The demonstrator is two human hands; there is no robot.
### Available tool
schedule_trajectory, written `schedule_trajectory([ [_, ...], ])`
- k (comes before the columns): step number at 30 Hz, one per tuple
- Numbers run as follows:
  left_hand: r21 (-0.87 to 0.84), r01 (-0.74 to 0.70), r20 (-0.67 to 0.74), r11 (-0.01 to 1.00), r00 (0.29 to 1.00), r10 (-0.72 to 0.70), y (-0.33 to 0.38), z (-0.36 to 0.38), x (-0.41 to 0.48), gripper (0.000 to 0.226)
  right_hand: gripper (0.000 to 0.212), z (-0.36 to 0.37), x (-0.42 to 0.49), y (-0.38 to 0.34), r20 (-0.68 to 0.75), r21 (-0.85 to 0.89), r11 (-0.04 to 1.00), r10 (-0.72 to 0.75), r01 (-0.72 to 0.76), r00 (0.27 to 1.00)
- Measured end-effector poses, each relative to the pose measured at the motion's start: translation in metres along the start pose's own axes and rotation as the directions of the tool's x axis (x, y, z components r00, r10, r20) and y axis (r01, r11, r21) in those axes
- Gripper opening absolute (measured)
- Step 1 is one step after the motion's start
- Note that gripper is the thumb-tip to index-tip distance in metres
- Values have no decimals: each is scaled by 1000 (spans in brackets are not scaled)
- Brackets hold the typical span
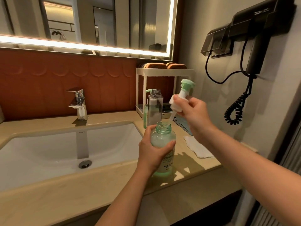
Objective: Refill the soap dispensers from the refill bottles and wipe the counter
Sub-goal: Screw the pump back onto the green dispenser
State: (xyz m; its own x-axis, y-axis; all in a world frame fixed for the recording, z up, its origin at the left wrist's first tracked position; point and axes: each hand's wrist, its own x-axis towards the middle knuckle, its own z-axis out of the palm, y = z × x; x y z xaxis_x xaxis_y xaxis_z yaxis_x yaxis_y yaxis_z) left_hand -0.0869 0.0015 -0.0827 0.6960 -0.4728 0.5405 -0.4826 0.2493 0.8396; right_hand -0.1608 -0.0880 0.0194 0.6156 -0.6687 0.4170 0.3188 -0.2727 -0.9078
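A green-tinted soap dispenser bottle (163, 139) stands on the beige counter (97, 181) right of the sink, its neck uncapped. My left hand (153, 150) wraps around its body. My right hand (193, 111) holds the green and white pump head (180, 98) tilted above the bottle, the pump's tube tip at the bottle's mouth. Behind it stands a clear bottle (154, 110) with no cap, and beside that a slim green pump bottle (145, 115). A white cloth (197, 146) lies on the counter to the right.
The white sink basin (48, 150) with a chrome tap (79, 103) fills the left. A white shelf rack (162, 74) with sponges stands at the back. A black wall hairdryer (257, 46) with a coiled cord hangs on the right wall. A blue-patterned item (184, 124) lies by the rack.
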Motion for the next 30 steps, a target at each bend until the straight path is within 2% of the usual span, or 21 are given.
schedule_trajectory([
  [4,6,0,8,1000,1000,0,0,0,0,51,16,6,-11,8,180,-117,990,-62,84,982],
  [7,15,9,13,1000,1000,-9,-1,-1,0,47,16,5,-13,11,256,-187,971,-98,148,962],
  [12,22,14,16,1000,1000,-14,-2,-1,0,51,11,5,-11,11,317,-223,956,-115,191,942],
  [19,14,21,21,1000,1000,-22,1,0,0,54,12,1,-12,12,325,-227,957,-101,182,940],
  [25,9,4,34,1000,999,-4,0,-1,0,51,33,-5,-17,24,388,-381,908,-16,176,922],
  [30,-6,1,26,1000,1000,-1,1,-2,-1,50,27,-12,-8,6,485,-474,852,43,222,873],
])
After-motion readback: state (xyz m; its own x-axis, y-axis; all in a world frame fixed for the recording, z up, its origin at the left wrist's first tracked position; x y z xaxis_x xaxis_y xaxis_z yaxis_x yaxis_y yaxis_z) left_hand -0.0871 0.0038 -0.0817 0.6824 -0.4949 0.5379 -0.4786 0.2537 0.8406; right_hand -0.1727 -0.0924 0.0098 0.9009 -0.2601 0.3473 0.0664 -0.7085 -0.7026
